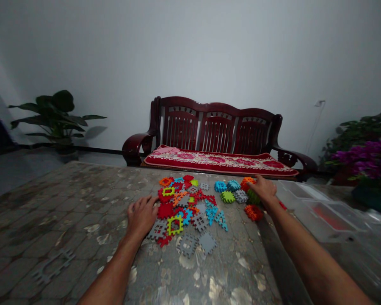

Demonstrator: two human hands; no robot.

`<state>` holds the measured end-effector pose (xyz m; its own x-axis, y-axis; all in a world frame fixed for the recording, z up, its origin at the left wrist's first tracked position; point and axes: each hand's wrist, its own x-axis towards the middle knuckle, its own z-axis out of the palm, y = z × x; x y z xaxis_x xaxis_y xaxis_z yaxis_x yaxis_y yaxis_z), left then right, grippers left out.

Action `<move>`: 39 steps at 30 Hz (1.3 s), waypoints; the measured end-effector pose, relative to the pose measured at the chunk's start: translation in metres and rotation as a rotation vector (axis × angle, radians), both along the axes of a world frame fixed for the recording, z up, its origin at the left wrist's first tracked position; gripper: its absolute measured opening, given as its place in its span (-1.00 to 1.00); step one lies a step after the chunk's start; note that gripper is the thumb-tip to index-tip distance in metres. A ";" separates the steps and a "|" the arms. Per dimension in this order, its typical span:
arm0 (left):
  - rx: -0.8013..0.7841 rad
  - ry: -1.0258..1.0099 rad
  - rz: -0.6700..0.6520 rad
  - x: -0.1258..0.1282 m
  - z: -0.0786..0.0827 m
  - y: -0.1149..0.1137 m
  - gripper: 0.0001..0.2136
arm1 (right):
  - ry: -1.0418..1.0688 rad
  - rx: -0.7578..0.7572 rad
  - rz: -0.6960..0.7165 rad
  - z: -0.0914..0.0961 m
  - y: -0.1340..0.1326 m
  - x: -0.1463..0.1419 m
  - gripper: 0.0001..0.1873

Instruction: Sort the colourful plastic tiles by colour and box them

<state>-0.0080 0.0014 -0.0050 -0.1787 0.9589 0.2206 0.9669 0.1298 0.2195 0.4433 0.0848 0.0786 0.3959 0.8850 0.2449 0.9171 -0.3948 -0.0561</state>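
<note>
My left hand (142, 216) lies palm down with its fingers stretched out on the table, at the left edge of a loose heap of toothed plastic tiles. The heap holds red tiles (165, 211), lime green frames (175, 225), blue triangles (221, 220) and grey squares (207, 242). At the right, my right hand (264, 188) has its fingers closed on an orange stack of tiles (247, 182). Beside it sit a blue stack (233, 185), a grey stack (241, 196), a green stack (227, 197) and another orange stack (253, 212). My right hand partly covers a darker green stack (252, 196).
Clear plastic boxes (324, 216) stand at the right, one with something red inside. A lone grey frame piece (53, 265) lies on the patterned tablecloth (92, 203) at left. Beyond are a wooden bench (216, 127), a leafy plant (59, 114) and purple flowers (366, 156).
</note>
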 end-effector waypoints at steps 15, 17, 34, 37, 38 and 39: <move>-0.006 -0.046 -0.013 0.002 0.003 -0.003 -0.60 | 0.554 0.071 0.855 -0.041 -0.065 -0.166 -0.65; -0.017 -0.061 -0.012 0.004 0.006 -0.004 -0.60 | 0.522 0.096 0.917 -0.041 -0.075 -0.189 -0.68; 0.005 -0.102 -0.010 0.003 0.004 -0.002 -0.61 | -0.050 -0.092 1.060 -0.019 -0.095 -0.283 -0.66; 0.003 -0.099 -0.005 0.002 0.002 -0.001 -0.62 | -0.060 -0.071 1.083 -0.023 -0.094 -0.281 -0.71; 0.002 -0.095 -0.005 0.002 0.002 -0.001 -0.62 | -0.051 -0.054 1.081 -0.024 -0.094 -0.280 -0.71; 0.002 -0.092 -0.007 0.002 0.002 -0.001 -0.62 | -0.029 -0.030 1.071 -0.024 -0.093 -0.277 -0.71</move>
